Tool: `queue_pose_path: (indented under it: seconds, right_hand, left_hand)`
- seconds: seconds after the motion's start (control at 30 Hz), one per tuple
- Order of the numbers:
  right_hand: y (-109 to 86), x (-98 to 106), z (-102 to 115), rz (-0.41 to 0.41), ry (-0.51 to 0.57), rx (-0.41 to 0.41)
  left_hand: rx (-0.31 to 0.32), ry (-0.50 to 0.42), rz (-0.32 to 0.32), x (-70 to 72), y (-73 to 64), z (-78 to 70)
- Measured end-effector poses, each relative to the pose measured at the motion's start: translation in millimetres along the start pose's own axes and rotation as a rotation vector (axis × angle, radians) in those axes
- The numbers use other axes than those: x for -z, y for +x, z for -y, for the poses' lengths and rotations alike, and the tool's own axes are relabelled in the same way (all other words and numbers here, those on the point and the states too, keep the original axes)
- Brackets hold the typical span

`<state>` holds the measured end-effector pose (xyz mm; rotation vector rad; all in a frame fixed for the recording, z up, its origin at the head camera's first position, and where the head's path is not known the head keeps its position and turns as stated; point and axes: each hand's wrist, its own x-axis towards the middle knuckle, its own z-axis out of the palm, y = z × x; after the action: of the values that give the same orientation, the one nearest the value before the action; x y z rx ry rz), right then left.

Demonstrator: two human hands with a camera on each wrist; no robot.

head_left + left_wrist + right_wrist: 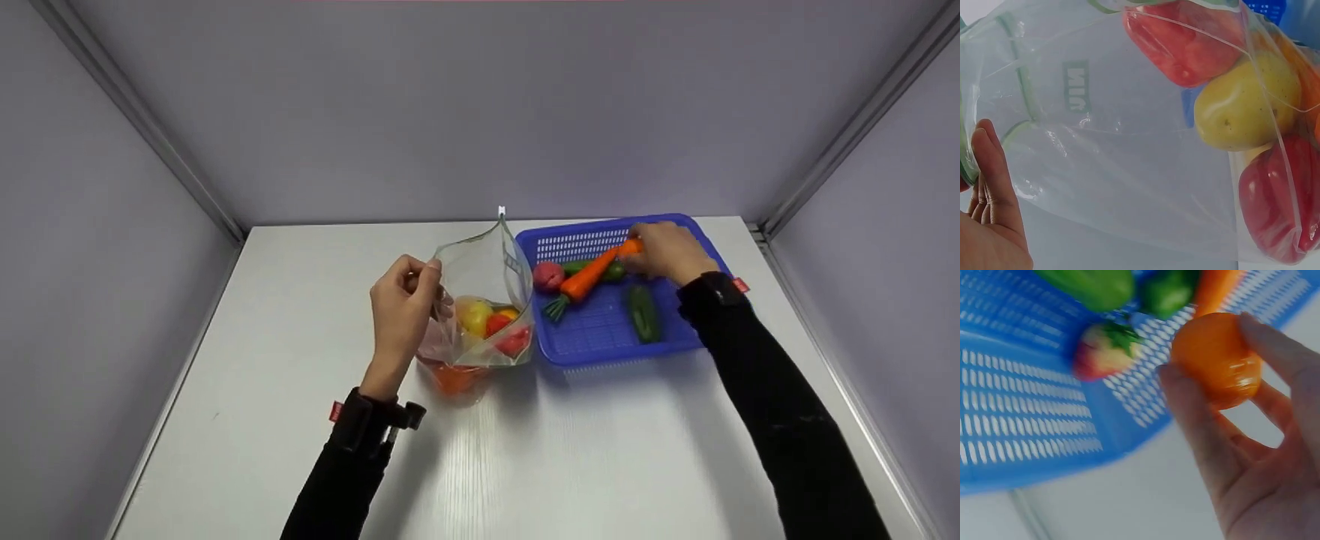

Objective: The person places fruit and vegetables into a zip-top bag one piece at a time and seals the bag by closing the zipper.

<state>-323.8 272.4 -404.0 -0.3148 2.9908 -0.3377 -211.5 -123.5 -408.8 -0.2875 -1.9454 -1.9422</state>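
My left hand (pixel 405 304) pinches the rim of a clear zip bag (pixel 472 262) with a green-edged mouth, and the bag stands open. Inside it lie a yellow potato-like item (pixel 1247 104), red bell peppers (pixel 1280 197) and something orange at the bottom. Over the right part of a blue basket (pixel 600 352), my right hand (pixel 667 251) grips an orange (pixel 1219 360) between thumb and fingers. Close by in the basket are a carrot (pixel 589 279), a cucumber (pixel 643 313), a pinkish-red round item (pixel 548 277) and a strawberry (pixel 1103 353).
The basket stands right beside the bag on a white table (pixel 315 322). Grey panels (pixel 480 112) enclose the back and both sides. Green produce (pixel 611 271) lies partly under the carrot.
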Motion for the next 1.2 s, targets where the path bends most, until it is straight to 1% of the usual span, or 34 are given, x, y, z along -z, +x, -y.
queue_pose_path:
  seconds: [0.1,0.2,0.3,0.37,0.47,0.57,0.7,0.97,1.07,1.1,1.13,1.2]
  right_hand:
    - [-23.0,20.0,12.6,-0.146,0.033,0.054]
    - [-46.3,33.2,31.7,-0.300,0.055,0.125]
    - [-66.9,40.2,55.1,-0.425,0.115,0.190]
    - [-78.4,43.5,70.6,-0.498,0.171,0.251]
    - [-91.6,47.8,92.8,-0.570,0.240,0.350]
    - [-100.0,51.6,112.8,-0.612,0.278,0.432]
    - [-104.6,54.9,136.0,-0.637,0.321,0.494]
    - [-100.1,47.6,171.8,-0.641,0.413,0.598]
    - [-96.9,42.5,183.8,-0.643,0.392,0.645]
    - [-95.8,40.9,187.4,-0.646,0.373,0.660]
    - [-94.7,39.4,190.6,-0.647,0.350,0.672]
    - [-92.8,36.6,196.2,-0.655,0.288,0.690]
  left_hand:
    - [-0.039,-0.004,0.013,-4.5,5.4,-3.0]
    - [-0.061,-0.008,0.012,-7.7,10.9,-6.0]
    - [-0.042,-0.021,0.007,-7.8,13.1,-8.4]
    - [-0.026,-0.025,0.005,-6.6,13.1,-8.9]
    - [-0.016,-0.029,-0.003,-4.4,12.3,-9.4]
    - [-0.023,-0.032,-0.007,-2.7,12.2,-9.3]
    - [-0.030,-0.046,0.001,-2.1,11.9,-10.1]
    - [-0.048,-0.033,0.016,-1.9,7.3,-9.1]
    - [-0.057,-0.029,0.018,-2.3,6.8,-8.8]
    - [-0.057,-0.030,0.017,-2.6,6.8,-8.8]
    - [-0.052,-0.029,0.015,-3.4,6.1,-12.7]
    - [-0.049,-0.028,0.014,-3.6,5.8,-12.4]
